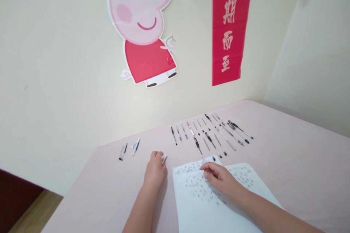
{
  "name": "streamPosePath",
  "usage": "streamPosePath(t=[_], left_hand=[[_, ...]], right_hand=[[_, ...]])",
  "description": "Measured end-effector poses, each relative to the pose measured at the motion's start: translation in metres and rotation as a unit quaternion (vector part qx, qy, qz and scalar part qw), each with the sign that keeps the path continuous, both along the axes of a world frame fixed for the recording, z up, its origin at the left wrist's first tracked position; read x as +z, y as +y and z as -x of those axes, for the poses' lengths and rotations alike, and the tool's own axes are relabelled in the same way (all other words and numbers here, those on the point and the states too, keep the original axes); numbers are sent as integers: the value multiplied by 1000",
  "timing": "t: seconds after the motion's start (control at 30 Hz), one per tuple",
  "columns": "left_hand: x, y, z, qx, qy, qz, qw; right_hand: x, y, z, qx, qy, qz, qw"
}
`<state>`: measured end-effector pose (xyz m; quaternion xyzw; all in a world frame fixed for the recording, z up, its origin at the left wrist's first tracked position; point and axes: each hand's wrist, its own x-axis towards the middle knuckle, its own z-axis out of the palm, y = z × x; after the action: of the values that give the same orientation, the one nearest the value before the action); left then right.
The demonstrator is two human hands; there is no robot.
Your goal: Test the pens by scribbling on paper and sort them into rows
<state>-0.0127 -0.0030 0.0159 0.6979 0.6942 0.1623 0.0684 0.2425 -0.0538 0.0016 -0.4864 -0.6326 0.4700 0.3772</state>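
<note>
My left hand is closed around a small white object, of which only an end shows past the fingers. It is low over the pink table, left of the paper. My right hand is over the sheets of white paper, which carry scattered dark handwritten marks. Its fingers are curled together, and whatever they may hold is hidden. Just beyond its fingertips a black-capped pen points down toward the paper's top edge, with a small black cap close by.
Several pens and refills lie in rows at the back, among them a pink-and-white pen and a pale pen. Farther left are a blue-and-white pen and a clear pen part. The pink table meets a wall with a cartoon pig cutout.
</note>
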Motion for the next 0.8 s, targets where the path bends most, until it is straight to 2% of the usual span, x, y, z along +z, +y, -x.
streamPosePath(t=[0.3, 0.57, 0.7, 0.8], left_hand=[[-4, 0, -1, -17, -55, -3, 998], [-4, -1, -4, -54, -88, -35, 994], [-2, 0, -9, -45, -180, -57, 981], [3, 1, -16, -36, -320, -26, 946]], right_hand=[[-2, 1, 0, 3, -4, 6, 1000], [-3, 1, -1, 0, 5, -6, 1000], [-3, 1, -1, -3, 3, -8, 1000], [-3, 1, -1, -6, 2, -6, 1000]])
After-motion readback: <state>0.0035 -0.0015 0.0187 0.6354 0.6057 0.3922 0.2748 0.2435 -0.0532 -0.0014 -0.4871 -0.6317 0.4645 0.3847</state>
